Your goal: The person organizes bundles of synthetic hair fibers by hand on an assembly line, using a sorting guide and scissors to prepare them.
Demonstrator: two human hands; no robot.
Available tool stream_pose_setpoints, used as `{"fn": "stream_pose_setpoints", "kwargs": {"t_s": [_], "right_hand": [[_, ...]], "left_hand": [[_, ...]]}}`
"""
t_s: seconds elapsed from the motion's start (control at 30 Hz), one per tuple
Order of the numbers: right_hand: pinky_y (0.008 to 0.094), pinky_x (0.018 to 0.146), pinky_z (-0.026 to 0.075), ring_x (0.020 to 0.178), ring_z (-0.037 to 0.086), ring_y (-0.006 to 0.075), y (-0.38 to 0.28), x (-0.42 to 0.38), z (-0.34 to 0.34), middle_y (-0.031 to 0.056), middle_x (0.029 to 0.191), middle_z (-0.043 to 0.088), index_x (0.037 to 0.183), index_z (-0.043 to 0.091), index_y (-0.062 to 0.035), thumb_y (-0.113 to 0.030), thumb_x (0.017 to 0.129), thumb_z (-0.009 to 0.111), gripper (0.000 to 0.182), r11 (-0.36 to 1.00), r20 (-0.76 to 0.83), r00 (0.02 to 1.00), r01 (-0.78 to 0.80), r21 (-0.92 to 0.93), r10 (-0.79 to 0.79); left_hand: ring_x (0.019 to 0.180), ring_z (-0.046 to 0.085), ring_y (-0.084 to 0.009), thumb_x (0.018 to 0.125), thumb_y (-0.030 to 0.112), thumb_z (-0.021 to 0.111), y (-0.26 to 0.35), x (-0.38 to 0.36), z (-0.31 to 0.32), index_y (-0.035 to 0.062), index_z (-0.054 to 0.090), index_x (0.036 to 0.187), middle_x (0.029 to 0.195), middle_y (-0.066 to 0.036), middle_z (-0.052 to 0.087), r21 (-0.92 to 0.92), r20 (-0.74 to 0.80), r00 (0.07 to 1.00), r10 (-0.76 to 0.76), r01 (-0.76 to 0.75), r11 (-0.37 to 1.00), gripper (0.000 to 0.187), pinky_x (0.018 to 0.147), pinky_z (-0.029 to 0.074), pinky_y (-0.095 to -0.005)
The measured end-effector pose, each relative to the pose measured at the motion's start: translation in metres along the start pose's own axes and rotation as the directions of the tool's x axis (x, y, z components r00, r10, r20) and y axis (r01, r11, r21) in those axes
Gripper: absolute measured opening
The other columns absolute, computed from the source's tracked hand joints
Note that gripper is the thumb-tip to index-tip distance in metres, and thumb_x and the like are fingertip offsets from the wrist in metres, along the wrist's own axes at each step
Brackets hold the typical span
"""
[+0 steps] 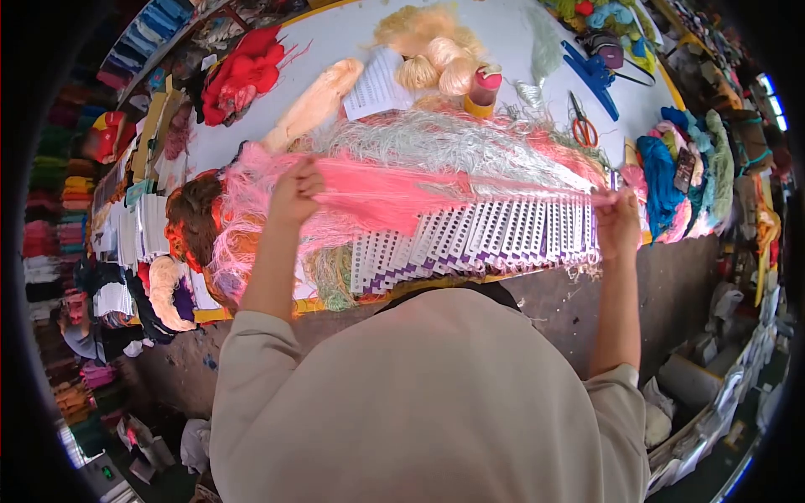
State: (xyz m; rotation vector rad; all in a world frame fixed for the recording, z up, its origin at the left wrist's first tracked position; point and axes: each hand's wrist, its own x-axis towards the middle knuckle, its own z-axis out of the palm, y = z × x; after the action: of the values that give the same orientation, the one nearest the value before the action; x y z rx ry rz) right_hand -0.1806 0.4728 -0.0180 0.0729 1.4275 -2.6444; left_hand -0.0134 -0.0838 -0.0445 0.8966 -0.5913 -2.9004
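Above the near edge of the bench (214, 315), hold the pink thread (386, 194) drawn out crosswise, with even pull at both ends, to straighten strands without snapping any. Carry it clear of the punched cards (470, 239) and the loose pale thread (419, 138), to avoid snags; ease tangles apart rather than tugging hard. See the left hand (295, 193) curled nearly closed at the broad, fanned-out end, toward the near left corner; cannot tell exact fingertip placement, for blur. See the right hand (619, 220) closed in a pinch on the narrow, gathered end, by the near right corner. Find the pink thread directly between both hands, widest nearer the left.
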Motion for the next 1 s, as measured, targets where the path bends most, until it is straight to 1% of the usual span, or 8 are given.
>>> {"fn": "stream_pose_setpoints", "kwargs": {"t_s": [0.23, 0.37, 0.43, 0.5, 0.63, 0.67, 0.77, 1.0], "right_hand": [[0.0238, 0.045, 0.03, 0.056, 0.036, 0.0068, -0.081, 0.084, -0.218, -0.0062, 0.068, 0.04, 0.086, 0.052, -0.0153, -0.022, 0.096, 0.051, 0.012, 0.779, -0.24, 0.946, 0.022, -0.626, -0.219], [0.028, 0.046, 0.03, 0.054, 0.041, 0.0088, -0.163, 0.116, -0.271, -0.0011, 0.063, 0.046, 0.076, 0.054, -0.0048, -0.012, 0.09, 0.048, 0.017, 0.676, -0.539, 0.626, -0.024, -0.736, -0.564], [0.0288, 0.05, 0.039, 0.057, 0.047, 0.0105, -0.164, 0.135, -0.302, 0.0011, 0.064, 0.052, 0.082, 0.058, -0.0007, -0.013, 0.092, 0.048, 0.019, 0.556, -0.392, 0.727, -0.016, -0.831, -0.564], [0.0333, 0.074, 0.05, 0.086, 0.064, 0.0235, -0.11, 0.153, -0.334, 0.0098, 0.093, 0.066, 0.1, 0.064, 0.0007, -0.012, 0.092, 0.054, 0.018, -0.294, 0.391, 0.8, 0.279, -0.914, -0.456], [0.0307, 0.053, 0.04, 0.064, 0.047, 0.0084, 0.072, 0.127, -0.214, -0.0058, 0.078, 0.05, 0.1, 0.061, -0.0077, -0.015, 0.096, 0.053, 0.012, -0.091, 0.441, 0.897, 0.439, -0.894, -0.002], [0.029, 0.051, 0.037, 0.063, 0.045, 0.0061, 0.083, 0.095, -0.127, -0.0046, 0.074, 0.05, 0.099, 0.061, -0.0102, -0.016, 0.095, 0.053, 0.01, 0.384, 0.068, 0.963, -0.04, -0.923, 0.262], [0.036, 0.058, 0.047, 0.06, 0.058, 0.0181, 0.148, 0.068, -0.05, 0.0088, 0.067, 0.06, 0.102, 0.059, -0.0103, -0.025, 0.096, 0.057, 0.016, 0.263, 0.084, 0.838, -0.073, -0.962, 0.539], [0.044, 0.063, 0.048, 0.069, 0.063, 0.0364, 0.227, 0.065, -0.024, 0.0165, 0.072, 0.063, 0.1, 0.057, -0.0098, -0.025, 0.096, 0.054, 0.017, 0.352, 0.233, 0.753, 0.002, -0.936, 0.616]], "left_hand": [[0.048, 0.027, -0.0058, 0.092, 0.009, 0.055, 0.155, -0.013, -0.104, 0.0036, 0.057, 0.102, 0.063, 0.005, 0.039, 0.433, -0.422, 0.746, 0.515, -0.332, 0.838, 0.011, 0.041, 0.02, -0.0216], [0.046, 0.024, -0.0063, 0.093, 0.016, 0.055, 0.196, -0.033, -0.129, 0.0065, 0.059, 0.095, 0.061, 0.006, 0.037, 0.126, -0.502, 0.716, 0.485, -0.495, 0.86, 0.011, 0.041, 0.018, -0.0224], [0.045, 0.025, -0.0058, 0.096, 0.022, 0.053, 0.15, -0.033, -0.097, 0.0065, 0.061, 0.095, 0.061, 0.008, 0.034, 0.175, -0.391, 0.734, 0.556, -0.534, 0.827, 0.018, 0.04, 0.019, -0.0228], [0.045, 0.029, -0.0046, 0.098, 0.022, 0.05, 0.097, 0.01, -0.112, 0.0056, 0.062, 0.106, 0.061, 0.009, 0.037, 0.148, -0.193, 0.913, 0.36, -0.336, 0.93, 0.021, 0.039, 0.023, -0.022], [0.056, 0.039, -0.0012, 0.086, 0.002, 0.052, -0.122, 0.081, -0.048, 0.0062, 0.055, 0.132, 0.127, -0.004, 0.062, 0.469, -0.229, 0.967, -0.114, 0.212, 0.857, 0.046, 0.045, 0.032, -0.0171], [0.058, 0.045, -0.0019, 0.083, 0.001, 0.052, -0.161, 0.084, -0.025, 0.0046, 0.058, 0.128, 0.132, -0.007, 0.061, 0.537, -0.019, 0.959, -0.282, 0.248, 0.807, 0.045, 0.046, 0.032, -0.0176], [0.05, 0.045, -0.0047, 0.089, 0.02, 0.062, -0.26, 0.128, 0.028, 0.0003, 0.069, 0.101, 0.096, -0.008, 0.071, 0.744, -0.373, 0.886, -0.277, 0.463, 0.481, 0.024, 0.041, 0.033, -0.0225], [0.043, 0.055, -0.0158, 0.08, 0.022, 0.068, -0.326, 0.16, 0.017, -0.0009, 0.068, 0.075, 0.057, -0.009, 0.062, 0.962, -0.217, 0.976, 0.03, 0.209, 0.173, 0.023, 0.045, 0.046, -0.0334]]}}
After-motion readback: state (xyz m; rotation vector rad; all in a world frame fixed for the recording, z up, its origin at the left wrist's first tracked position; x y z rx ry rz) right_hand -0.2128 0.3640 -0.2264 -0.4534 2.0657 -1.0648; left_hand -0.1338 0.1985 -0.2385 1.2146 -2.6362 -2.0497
